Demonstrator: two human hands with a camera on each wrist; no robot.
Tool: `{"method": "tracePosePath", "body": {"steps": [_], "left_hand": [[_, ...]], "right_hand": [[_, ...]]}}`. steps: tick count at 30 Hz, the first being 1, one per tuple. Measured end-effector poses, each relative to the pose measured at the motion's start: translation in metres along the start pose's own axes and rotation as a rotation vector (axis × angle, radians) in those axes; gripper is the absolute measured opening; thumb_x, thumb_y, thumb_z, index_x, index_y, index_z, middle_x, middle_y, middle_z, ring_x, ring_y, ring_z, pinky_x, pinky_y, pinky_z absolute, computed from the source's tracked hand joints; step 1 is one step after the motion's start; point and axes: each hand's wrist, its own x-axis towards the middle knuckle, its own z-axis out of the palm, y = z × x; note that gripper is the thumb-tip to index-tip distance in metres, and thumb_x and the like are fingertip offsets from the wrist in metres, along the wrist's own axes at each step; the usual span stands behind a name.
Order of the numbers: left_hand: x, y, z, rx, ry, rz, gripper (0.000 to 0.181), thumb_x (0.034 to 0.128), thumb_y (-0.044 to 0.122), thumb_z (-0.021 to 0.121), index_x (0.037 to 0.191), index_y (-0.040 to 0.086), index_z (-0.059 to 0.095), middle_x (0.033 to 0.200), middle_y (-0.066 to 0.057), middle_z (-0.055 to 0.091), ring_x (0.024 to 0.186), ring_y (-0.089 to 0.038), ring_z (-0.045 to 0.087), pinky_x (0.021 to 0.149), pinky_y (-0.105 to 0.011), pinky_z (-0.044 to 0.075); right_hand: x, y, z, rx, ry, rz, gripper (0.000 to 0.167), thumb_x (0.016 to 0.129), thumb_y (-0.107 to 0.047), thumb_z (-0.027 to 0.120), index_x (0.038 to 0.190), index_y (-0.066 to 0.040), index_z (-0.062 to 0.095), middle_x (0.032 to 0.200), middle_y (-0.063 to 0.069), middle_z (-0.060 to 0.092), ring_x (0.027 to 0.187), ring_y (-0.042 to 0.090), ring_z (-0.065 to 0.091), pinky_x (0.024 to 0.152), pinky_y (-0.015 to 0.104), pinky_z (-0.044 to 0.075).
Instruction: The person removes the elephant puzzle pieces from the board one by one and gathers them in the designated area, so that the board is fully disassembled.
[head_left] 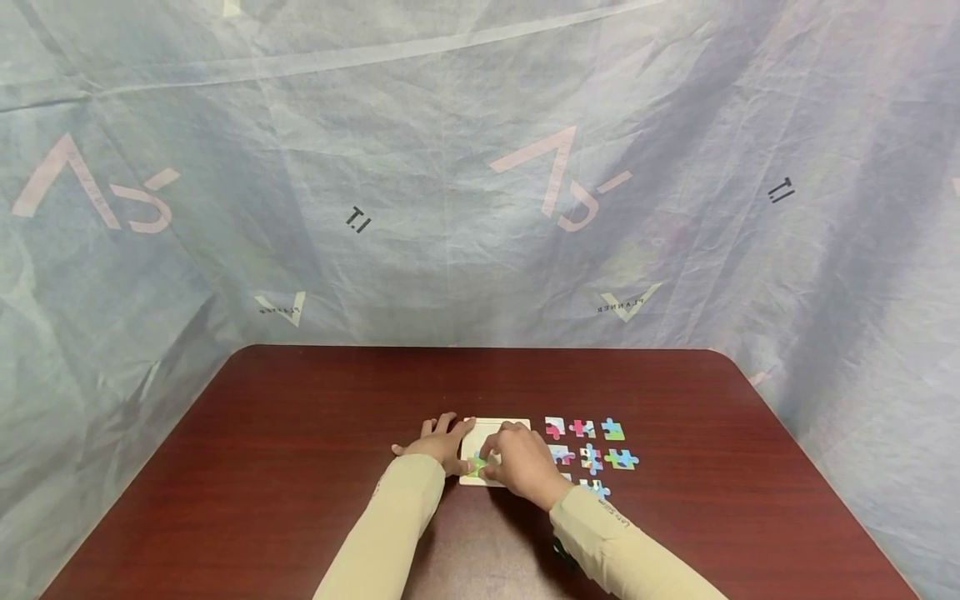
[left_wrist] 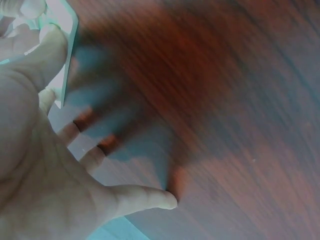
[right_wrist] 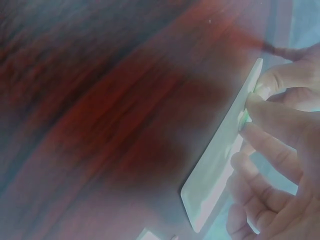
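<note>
A pale puzzle tray (head_left: 486, 435) lies on the table between the two hands. In its near left corner sits a green and blue puzzle piece (head_left: 476, 465), partly covered by fingers. My left hand (head_left: 441, 446) rests at the tray's left side with fingers spread; its thumb (left_wrist: 52, 50) reaches over the tray edge beside the piece. From the right, my right hand (head_left: 525, 462) bends over the tray, thumb and index finger pinching the green piece. In the right wrist view the fingertips (right_wrist: 256, 104) are close together at the piece, which is mostly hidden.
Several loose puzzle pieces (head_left: 592, 458) lie in rough rows to the right of the tray, some partly behind the right hand. The dark red wooden table (head_left: 300, 467) extends around them. A grey printed cloth (head_left: 450, 167) hangs behind the table and along its sides.
</note>
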Motion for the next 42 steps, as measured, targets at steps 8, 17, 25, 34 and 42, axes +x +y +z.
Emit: {"method": "tracePosePath", "body": {"steps": [8,17,25,34,42], "left_hand": [[0.0056,-0.004,0.0027,-0.003,-0.003,-0.003,0.074,0.0942,0.03,0.074,0.158,0.028,0.038,0.164,-0.005,0.026,0.152,-0.035,0.02,0.1,-0.086,0.018],[0.0063,-0.0034,0.0036,0.016,-0.008,-0.016,0.074,0.0939,0.033,0.074,0.158,0.029,0.038,0.164,-0.004,0.026,0.152,-0.034,0.021,0.102,-0.085,0.018],[0.0075,-0.0037,0.0034,-0.005,-0.008,-0.016,0.074,0.0947,0.033,0.073,0.159,0.03,0.037,0.164,-0.003,0.025,0.152,-0.034,0.019,0.101,-0.085,0.017],[-0.0004,0.0004,-0.0027,-0.015,-0.011,-0.011,0.074,0.0944,0.032,0.074,0.159,0.028,0.038,0.164,-0.005,0.026,0.152,-0.035,0.02,0.102,-0.085,0.017],[0.0007,0.0001,-0.002,0.003,-0.017,-0.008,0.077,0.0931,0.035,0.076,0.159,0.027,0.037,0.163,-0.006,0.026,0.151,-0.035,0.02,0.102,-0.084,0.019]], "right_hand": [[0.001,-0.0015,-0.0005,0.042,-0.015,-0.004,0.015,0.078,-0.013,0.089,0.085,-0.009,0.077,0.087,0.005,0.066,0.089,0.027,0.064,0.074,0.043,0.054],[0.0019,-0.0026,-0.0006,0.042,-0.011,0.006,0.014,0.077,-0.01,0.089,0.083,-0.008,0.076,0.086,0.004,0.063,0.084,0.025,0.062,0.072,0.042,0.053],[0.003,-0.0012,0.0008,0.052,-0.024,0.034,0.014,0.078,-0.01,0.088,0.083,-0.008,0.075,0.087,0.004,0.064,0.087,0.026,0.063,0.074,0.044,0.053],[0.0024,0.0003,0.001,0.072,-0.013,0.055,0.018,0.076,-0.01,0.089,0.08,-0.01,0.072,0.083,0.001,0.059,0.082,0.023,0.06,0.072,0.043,0.051],[0.0021,0.004,0.0027,0.062,0.014,0.046,0.02,0.074,-0.011,0.089,0.08,-0.011,0.071,0.082,0.001,0.058,0.076,0.021,0.058,0.067,0.041,0.05]]}}
